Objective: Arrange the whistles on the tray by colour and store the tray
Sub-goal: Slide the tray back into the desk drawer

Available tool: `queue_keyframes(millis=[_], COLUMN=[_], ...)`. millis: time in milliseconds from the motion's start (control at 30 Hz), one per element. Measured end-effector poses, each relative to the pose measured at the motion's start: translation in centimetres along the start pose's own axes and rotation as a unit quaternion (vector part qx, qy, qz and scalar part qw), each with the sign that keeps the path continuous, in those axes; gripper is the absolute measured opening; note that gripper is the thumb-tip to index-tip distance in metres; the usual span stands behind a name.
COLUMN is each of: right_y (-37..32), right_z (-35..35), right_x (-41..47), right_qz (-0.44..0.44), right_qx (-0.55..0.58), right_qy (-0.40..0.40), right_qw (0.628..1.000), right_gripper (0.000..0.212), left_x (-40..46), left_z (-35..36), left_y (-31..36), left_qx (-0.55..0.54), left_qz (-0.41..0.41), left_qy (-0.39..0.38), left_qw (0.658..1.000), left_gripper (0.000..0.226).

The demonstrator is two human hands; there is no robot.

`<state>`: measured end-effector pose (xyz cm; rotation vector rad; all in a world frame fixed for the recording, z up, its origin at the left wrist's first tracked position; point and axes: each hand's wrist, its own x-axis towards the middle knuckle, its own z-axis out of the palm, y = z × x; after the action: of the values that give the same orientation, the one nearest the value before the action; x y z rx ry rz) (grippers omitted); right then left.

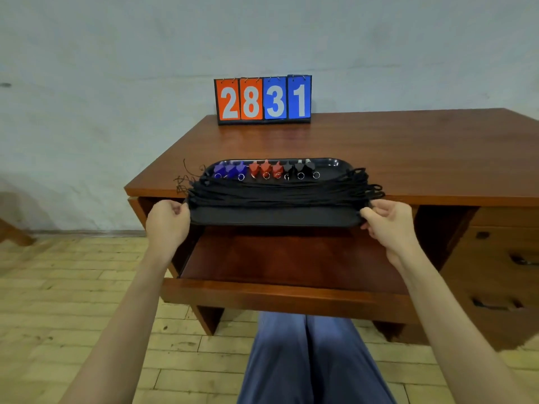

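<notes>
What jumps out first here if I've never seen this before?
The flip scoreboard reading 28 and 31 stands at the desk's back edge. In front, both hands grip a black tray of blue, red and black whistles above an open drawer.

Both bare forearms reach forward from the lower corners of the view, well apart and roughly level. The left hand (167,225) is curled closed on the near left corner of the tray (274,215), knuckles up. The right hand (389,225) pinches the near right corner, fingers bent and thumb on top.
</notes>
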<state>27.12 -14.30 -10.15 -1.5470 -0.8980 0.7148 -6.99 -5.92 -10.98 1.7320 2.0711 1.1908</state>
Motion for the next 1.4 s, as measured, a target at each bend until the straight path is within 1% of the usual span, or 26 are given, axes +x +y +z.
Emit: queue_keyframes(millis=[67,133,200,433,533,600,700,800,933,1000,1133,1233,1300,1400], right_y=[0.7,1.3,1.8,3.3,3.6,3.7,4.1,4.4,5.1,5.4,5.9,6.0,6.0,6.2], right_z=[-0.5,-1.0,-1.6,-3.1,-4.0,-4.5,-4.8,-5.0,-4.8,-4.7,-4.4,-4.4,-4.3,-4.3], right_x=[-1.3,-2.6,-4.0,-9.0,-10.1,-10.4,-10.8,-10.6,-9.6,-9.0,-7.5,-6.4,-5.9,-5.0], right_qz=[-0.004,-0.015,-0.023,-0.062,-0.063,-0.052,-0.039,-0.022,-0.010,-0.006,0.003,0.002,0.001,-0.001], right_qx=[0.004,0.006,0.005,0.002,-0.001,-0.002,0.002,0.000,-0.019,-0.039,-0.067,-0.098,-0.118,-0.151], right_qy=[0.003,0.008,0.016,0.024,0.027,0.019,0.007,0.012,0.009,-0.001,-0.009,-0.015,-0.017,-0.018], right_qw=[1.000,1.000,1.000,0.998,0.998,0.998,0.999,1.000,1.000,0.999,0.998,0.995,0.993,0.988], right_gripper=[0.043,0.041,0.038,0.044,0.043,0.038,0.032,0.030,0.035,0.034,0.040,0.037,0.041,0.044], left_x=[-1.7,-3.4,-5.0,-10.0,-11.8,-12.6,-13.1,-13.2,-12.7,-12.0,-10.1,-9.1,-8.7,-8.3], left_z=[-0.4,-1.0,-1.6,-3.7,-4.3,-4.3,-3.5,-2.7,-1.7,-1.0,0.5,1.4,2.1,2.9], left_y=[-0.3,-0.8,-1.3,-2.1,-2.3,-2.7,-3.6,-3.9,-3.6,-3.6,-3.5,-3.4,-3.3,-3.2], left_qx=[-0.022,-0.048,-0.060,-0.084,-0.084,-0.085,-0.085,-0.075,-0.033,-0.011,0.039,0.066,0.075,0.086], left_qz=[-0.007,-0.022,-0.027,-0.030,-0.025,-0.032,-0.048,-0.039,-0.023,-0.018,-0.001,0.016,0.024,0.029], left_qy=[0.017,0.038,0.056,0.079,0.068,0.059,0.051,0.031,0.013,-0.005,-0.037,-0.048,-0.054,-0.052], left_qw=[1.000,0.998,0.996,0.993,0.994,0.994,0.994,0.996,0.999,1.000,0.999,0.997,0.995,0.995], left_gripper=[0.032,0.024,0.027,0.026,0.029,0.031,0.030,0.032,0.034,0.035,0.039,0.039,0.040,0.034])
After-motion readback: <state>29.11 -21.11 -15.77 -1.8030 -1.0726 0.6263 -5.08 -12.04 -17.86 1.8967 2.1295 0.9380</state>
